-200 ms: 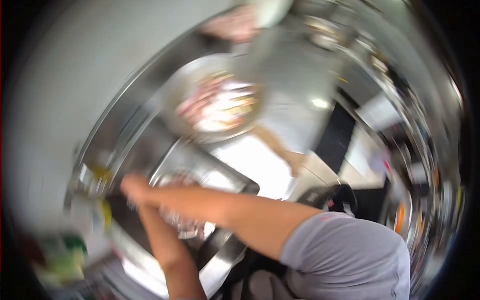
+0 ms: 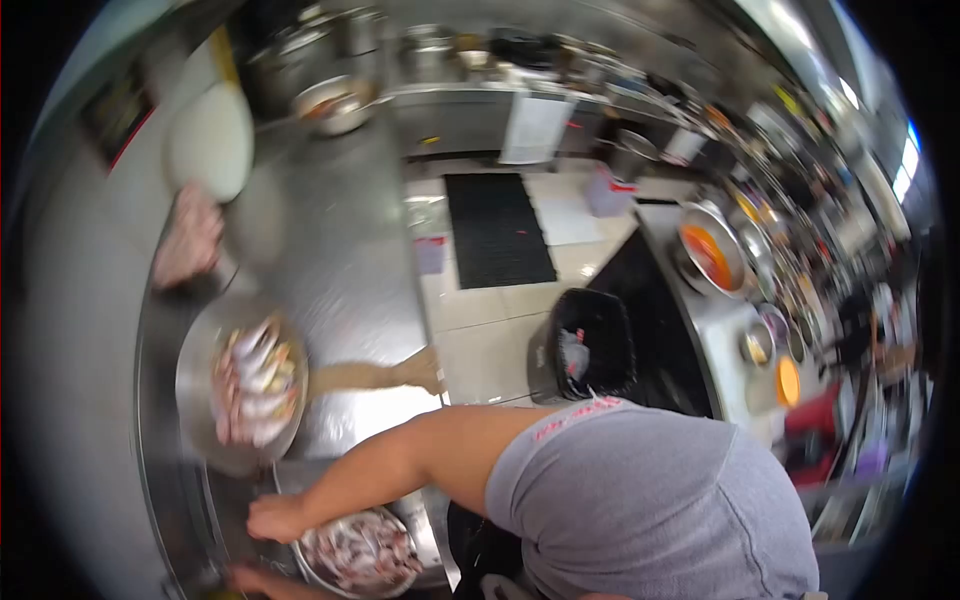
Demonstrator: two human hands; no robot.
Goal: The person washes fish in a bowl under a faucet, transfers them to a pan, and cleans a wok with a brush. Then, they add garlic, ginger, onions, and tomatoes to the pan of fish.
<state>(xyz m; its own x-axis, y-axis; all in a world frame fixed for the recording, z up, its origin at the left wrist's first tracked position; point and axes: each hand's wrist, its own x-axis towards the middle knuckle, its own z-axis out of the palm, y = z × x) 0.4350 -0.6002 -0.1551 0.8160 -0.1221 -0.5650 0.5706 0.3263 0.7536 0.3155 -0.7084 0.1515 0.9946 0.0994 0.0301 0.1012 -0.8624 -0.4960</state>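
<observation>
My right hand (image 2: 278, 518) reaches across to the left, its fingers curled, at the rim of a round metal bowl (image 2: 298, 555) set in the sink area. Whether anything is in those fingers is hidden. Pale pink pieces of raw meat or seafood (image 2: 360, 550) fill this bowl. My left hand (image 2: 248, 578) is low at the bottom edge, blurred and partly cut off, so its fingers do not show clearly. Beyond my hands, a larger metal bowl (image 2: 192, 350) holds whole fish (image 2: 258, 385) and yellowish pieces on the steel counter.
A tan cloth or board strip (image 2: 375, 375) lies on the steel counter (image 2: 350, 270). A large pink piece of meat (image 2: 190, 238) is against the wall. On the floor stand a black bin (image 2: 590, 345) and a black mat (image 2: 498, 230). Bowls with orange contents (image 2: 708, 255) fill the right counter.
The view has swung, bringing more of the kitchen into sight. My hands, crossed close together before, now appear lower and apart, and the bowls have shifted down and left in view.
</observation>
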